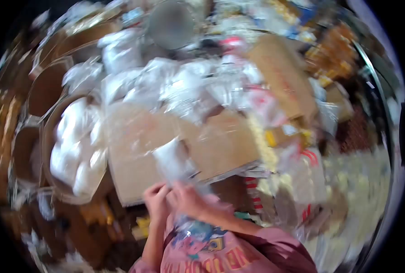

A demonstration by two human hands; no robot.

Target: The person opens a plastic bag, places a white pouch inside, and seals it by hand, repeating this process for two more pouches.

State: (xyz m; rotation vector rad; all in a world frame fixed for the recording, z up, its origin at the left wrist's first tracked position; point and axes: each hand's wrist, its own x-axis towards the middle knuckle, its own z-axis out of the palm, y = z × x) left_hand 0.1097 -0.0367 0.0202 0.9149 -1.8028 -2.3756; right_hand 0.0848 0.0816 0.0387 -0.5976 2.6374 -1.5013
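A white plastic-wrapped packet point(173, 159) lies at the front of a brown cardboard surface point(132, 150), with its lower end at the hands. My left hand point(157, 199) has its fingers closed at that lower end. Beside it, close to touching, my right hand point(184, 198) is closed on the packet's clear plastic end. Motion blur hides the fingertips and what exactly the left fingers pinch.
White bags point(184, 88) are heaped behind the cardboard. At the left stands a round brown container point(48, 136) with white packets inside. A large brown paper bag point(280, 75) lies at the right, near a red-striped white bag point(305, 175).
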